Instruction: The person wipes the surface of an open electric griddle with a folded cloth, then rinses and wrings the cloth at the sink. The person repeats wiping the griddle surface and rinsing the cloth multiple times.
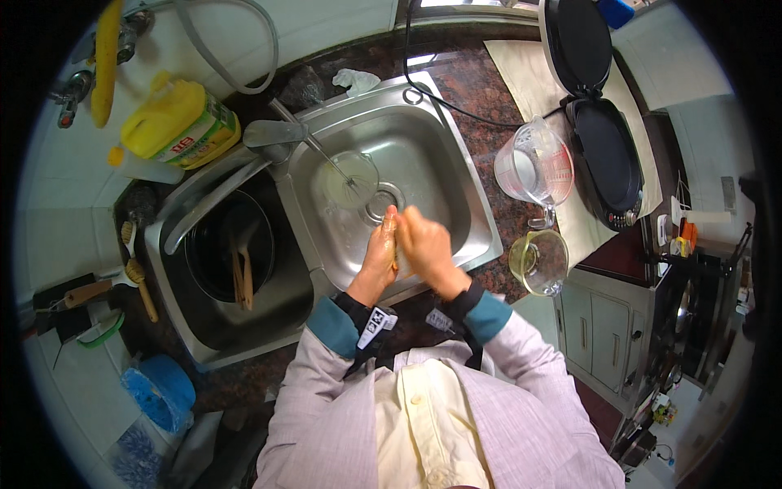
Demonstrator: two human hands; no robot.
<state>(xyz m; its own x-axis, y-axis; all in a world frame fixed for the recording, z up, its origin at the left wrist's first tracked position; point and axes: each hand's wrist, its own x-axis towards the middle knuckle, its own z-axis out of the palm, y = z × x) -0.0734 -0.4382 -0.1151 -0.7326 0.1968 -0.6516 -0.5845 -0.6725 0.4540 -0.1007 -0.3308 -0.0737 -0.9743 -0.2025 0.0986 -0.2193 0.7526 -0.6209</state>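
My left hand and my right hand meet over the near edge of the right basin of a stainless steel sink. The left hand looks wet, thumb up; the right is curled against it. Something yellowish shows low between the palms, too hidden to identify. Beyond the hands, near the drain, a clear bowl with cloudy liquid stands in the basin, a wire whisk leaning in it. The faucet points over the left basin, where a dark round pan holds wooden-handled utensils.
Right of the sink stand a large glass measuring cup, a smaller glass cup and an open electric griddle on a cloth. A yellow detergent jug, a bottle and brushes lie left. A black cord crosses the counter.
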